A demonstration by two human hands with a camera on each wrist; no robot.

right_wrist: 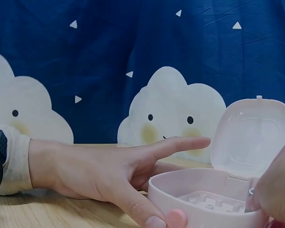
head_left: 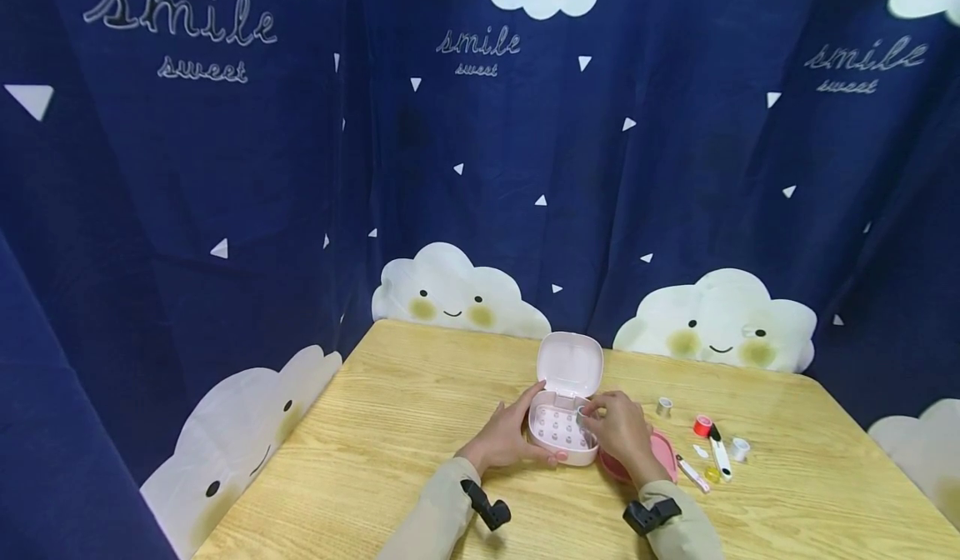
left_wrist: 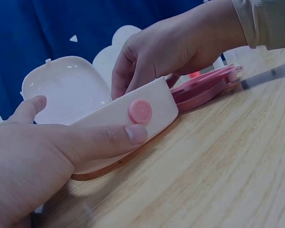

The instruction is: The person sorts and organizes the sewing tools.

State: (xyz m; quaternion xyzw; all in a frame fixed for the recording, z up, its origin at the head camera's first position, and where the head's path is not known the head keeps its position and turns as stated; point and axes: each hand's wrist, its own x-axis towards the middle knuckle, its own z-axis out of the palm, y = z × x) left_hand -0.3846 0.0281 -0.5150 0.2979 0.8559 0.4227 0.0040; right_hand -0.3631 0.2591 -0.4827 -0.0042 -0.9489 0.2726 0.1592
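Note:
A pale pink sewing box (head_left: 579,458) stands on the table, its hinged lid (head_left: 570,364) raised at the back. Small upright pegs (right_wrist: 218,203) line its floor. My left hand (head_left: 504,437) holds the box by its left side, thumb along the front wall by the round pink button (left_wrist: 139,111), other fingers toward the back. My right hand (head_left: 624,431) reaches into the right end of the box and pinches a small grey thread spool (right_wrist: 250,203), mostly hidden behind the fingers. Beneath the right wrist, a darker pink tray (head_left: 666,453) lies against the box.
Right of the tray lie a grey spool (head_left: 664,407), a red spool (head_left: 702,425), a white spool (head_left: 739,448), a white-and-black cutter-like tool (head_left: 719,453), a slim pink-and-white tool (head_left: 692,473) and a small yellow item (head_left: 712,474). A blue curtain (head_left: 480,168) hangs behind the table.

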